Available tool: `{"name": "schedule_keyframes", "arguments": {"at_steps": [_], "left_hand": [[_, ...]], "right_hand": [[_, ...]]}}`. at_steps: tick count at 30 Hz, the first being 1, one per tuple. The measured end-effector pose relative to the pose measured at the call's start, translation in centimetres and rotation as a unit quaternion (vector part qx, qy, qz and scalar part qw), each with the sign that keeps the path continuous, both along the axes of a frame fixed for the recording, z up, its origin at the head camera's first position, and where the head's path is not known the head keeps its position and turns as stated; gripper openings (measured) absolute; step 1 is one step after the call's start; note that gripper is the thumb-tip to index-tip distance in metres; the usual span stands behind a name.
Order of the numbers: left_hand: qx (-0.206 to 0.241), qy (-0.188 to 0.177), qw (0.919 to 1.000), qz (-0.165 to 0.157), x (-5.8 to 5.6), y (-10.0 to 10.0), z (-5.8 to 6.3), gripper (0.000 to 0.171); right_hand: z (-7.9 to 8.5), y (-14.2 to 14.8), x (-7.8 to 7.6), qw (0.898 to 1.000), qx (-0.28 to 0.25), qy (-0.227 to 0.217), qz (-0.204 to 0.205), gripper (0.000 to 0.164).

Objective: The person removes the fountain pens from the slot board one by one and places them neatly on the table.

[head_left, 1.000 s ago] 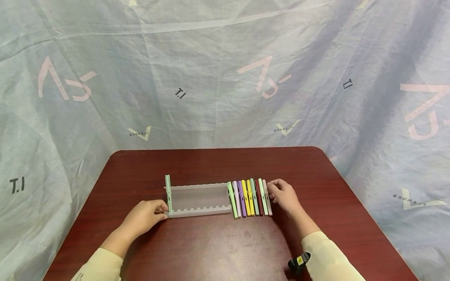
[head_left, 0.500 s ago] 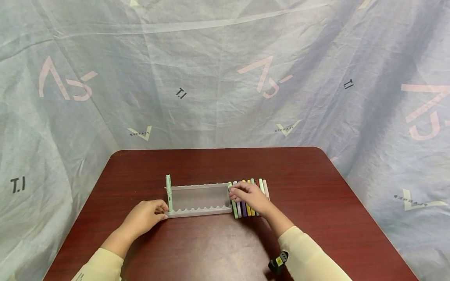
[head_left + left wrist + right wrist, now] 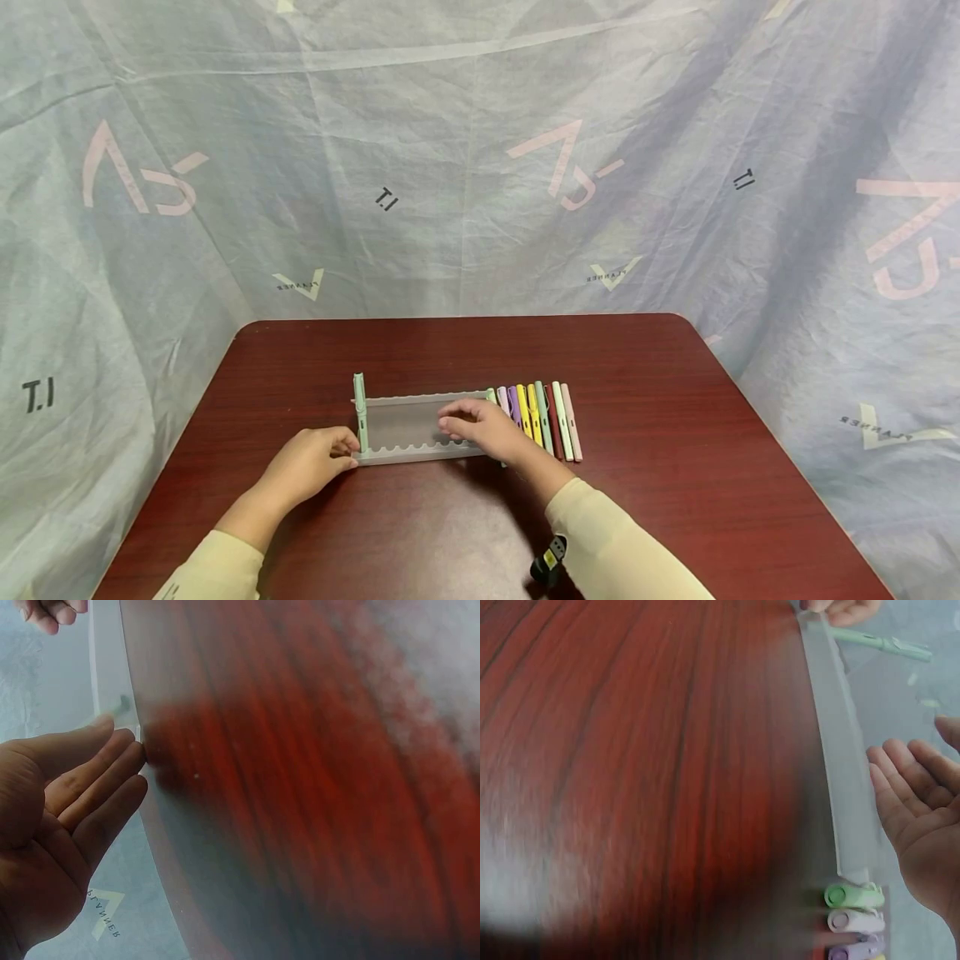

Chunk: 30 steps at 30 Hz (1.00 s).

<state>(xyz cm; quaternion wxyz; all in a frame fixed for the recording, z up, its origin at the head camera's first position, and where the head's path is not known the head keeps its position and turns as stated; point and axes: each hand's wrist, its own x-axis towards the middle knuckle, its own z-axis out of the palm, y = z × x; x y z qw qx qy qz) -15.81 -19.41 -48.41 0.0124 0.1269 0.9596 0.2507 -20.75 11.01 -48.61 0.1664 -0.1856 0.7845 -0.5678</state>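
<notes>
My left hand (image 3: 307, 462) pinches the near left corner of a clear pen rack (image 3: 427, 452) with notched rails. In the rack's leftmost notches lies a mint green pen (image 3: 360, 412), also visible as a green pen (image 3: 885, 643) in the right wrist view. My right hand (image 3: 483, 425) hovers over the right part of the rack, holding nothing. Its fingers extend loosely in the right wrist view, with the thumb apart. Beside the rack's right end lies a row of several pens, among them a yellow pen (image 3: 524, 408), a dark red pen (image 3: 556, 421) and a pink pen (image 3: 572, 422).
Everything lies on a dark red wooden table (image 3: 420, 533). A grey printed cloth (image 3: 465, 167) hangs behind and at the sides. A small black device (image 3: 549, 560) hangs at the right sleeve. My right forearm passes in front of the lower ends of some pens.
My right hand has moved left from the right end of the pen row, across the pens, to above the rack. My left hand has stayed at the rack's corner.
</notes>
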Motion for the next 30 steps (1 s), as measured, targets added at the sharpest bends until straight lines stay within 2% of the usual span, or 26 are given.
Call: {"name": "schedule_keyframes", "arguments": {"at_steps": [11,23,30], "left_hand": [[-0.001,0.006,1.0,-0.004,0.0,0.0,0.0,0.013],[0.0,0.003,1.0,-0.003,-0.2,-0.1,0.2,0.013],[-0.003,0.005,1.0,-0.007,-0.2,-0.2,0.1,0.013]], "right_hand": [[-1.0,-2.9,-0.4,0.999,0.023,0.037,0.0,0.038],[-0.3,-7.7,-0.2,0.999,0.02,0.029,-0.004,0.038],[-0.8,-9.8,-0.4,0.999,0.027,0.03,-0.018,0.035]]}}
